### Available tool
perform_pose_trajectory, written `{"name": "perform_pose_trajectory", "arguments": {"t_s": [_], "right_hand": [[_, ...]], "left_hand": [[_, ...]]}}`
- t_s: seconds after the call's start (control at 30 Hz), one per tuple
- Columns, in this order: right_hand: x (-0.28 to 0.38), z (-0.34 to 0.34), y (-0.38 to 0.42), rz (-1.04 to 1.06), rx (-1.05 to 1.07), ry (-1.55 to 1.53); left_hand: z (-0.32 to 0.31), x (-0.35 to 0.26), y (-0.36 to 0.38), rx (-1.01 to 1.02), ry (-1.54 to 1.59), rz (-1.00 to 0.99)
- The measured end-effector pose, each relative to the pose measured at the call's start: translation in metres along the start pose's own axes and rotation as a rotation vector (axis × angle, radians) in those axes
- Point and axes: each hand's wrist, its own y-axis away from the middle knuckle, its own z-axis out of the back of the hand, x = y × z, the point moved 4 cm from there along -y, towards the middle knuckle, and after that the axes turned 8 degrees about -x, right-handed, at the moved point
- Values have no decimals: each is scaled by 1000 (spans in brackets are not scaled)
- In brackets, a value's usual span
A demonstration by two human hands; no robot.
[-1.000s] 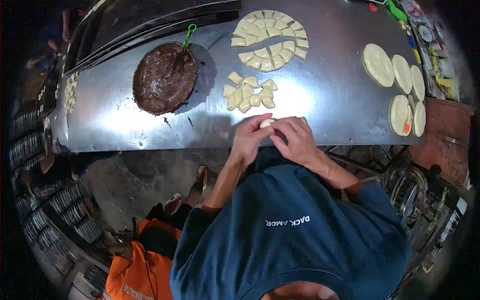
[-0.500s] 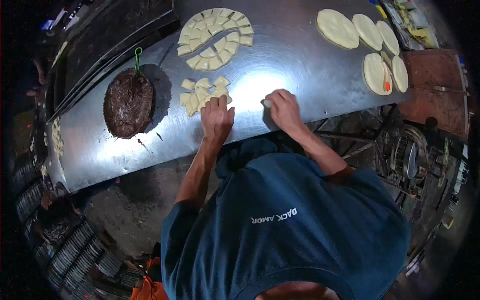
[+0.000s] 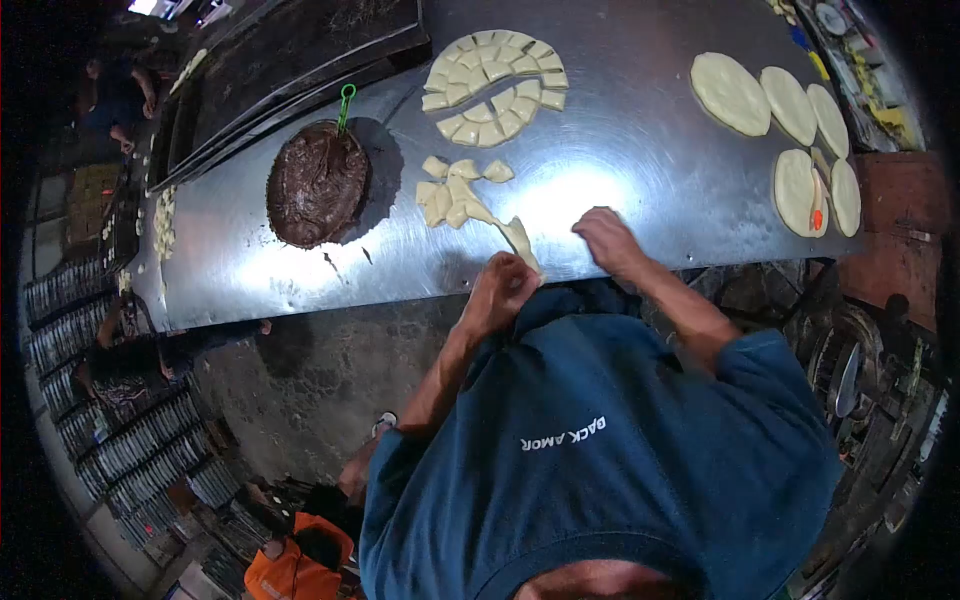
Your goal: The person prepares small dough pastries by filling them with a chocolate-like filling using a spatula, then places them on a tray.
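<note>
My left hand (image 3: 500, 288) is at the near edge of the metal table, its fingers closed on the end of a stretched strip of pale dough (image 3: 517, 238). That strip runs back to a cluster of cut dough pieces (image 3: 440, 203). To the right, my right hand (image 3: 610, 240) is low over the tabletop, fingers curled together; whatever they hold, if anything, is hidden. Beyond the cluster lies a flat dough round (image 3: 490, 72) cut into many small pieces, with a gap across it.
A bowl of dark brown paste (image 3: 318, 185) with a green-handled tool (image 3: 346, 105) stands left on the metal table (image 3: 620, 130). Several oval dough sheets (image 3: 731, 93) lie right, one bearing an orange-tipped tool (image 3: 818, 218). A dark tray (image 3: 300, 75) stands back left; a person in orange (image 3: 300, 560) is behind.
My left hand has moved from the dough cluster toward the table edge, drawing a strip of dough out. My right hand has shifted slightly; the view has turned, so everything sits farther right.
</note>
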Motion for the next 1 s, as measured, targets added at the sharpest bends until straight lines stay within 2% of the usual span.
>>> {"name": "perform_pose_trajectory", "arguments": {"t_s": [0.03,0.07,0.1,0.13,0.17,0.23,0.27,0.3,0.33,0.4,0.43,0.5,0.57,0.6,0.63,0.7,0.73,0.77,0.83,0.9,0.97,1.0], "right_hand": [[-11,10,3,27,3,54],[-18,18,-9,-79,-71,185],[-25,22,-26,-190,-146,317],[-27,13,-49,-198,-311,302],[-29,-3,-66,-277,-332,176],[1,-25,-62,-295,-308,24],[17,-26,-46,-191,-234,51],[33,-24,-27,-90,-150,83],[37,-12,-18,-95,-152,111],[32,3,-13,-316,-12,-5],[32,5,-21,-323,-10,11],[31,12,-62,-555,-195,10],[12,-7,-86,-375,-68,175],[13,-16,-99,-129,-8,454],[14,-28,-104,-118,3,446],[54,-53,-122,-178,-47,91],[72,-80,-121,-260,71,-142],[91,-104,-118,-342,182,-369],[131,-115,-116,-462,421,-397],[135,-108,-104,-327,441,-351],[130,-82,-98,-294,405,-355],[121,-68,-97,-364,452,-212]], "left_hand": [[-3,1,6,-33,-45,-35],[-5,-1,9,-32,-38,-20],[-2,-4,10,-120,88,24],[1,-4,5,-212,213,57],[0,7,-2,-208,222,60],[6,42,-8,-246,663,235],[20,29,-8,-314,764,278],[27,43,-7,-361,921,315],[41,38,-5,-413,884,292],[59,40,-12,-456,869,261],[67,49,-12,-484,775,226],[76,60,-11,-523,676,206],[80,71,-18,-421,727,287],[84,75,-18,-435,725,297],[85,76,-22,-448,808,274],[85,77,-22,-463,977,229],[89,71,-21,-472,1087,313],[95,65,-19,-466,1096,313],[110,60,-13,-484,1229,326],[143,70,0,-691,1099,349],[181,102,22,-866,842,32],[196,93,27,-987,903,129]]}}
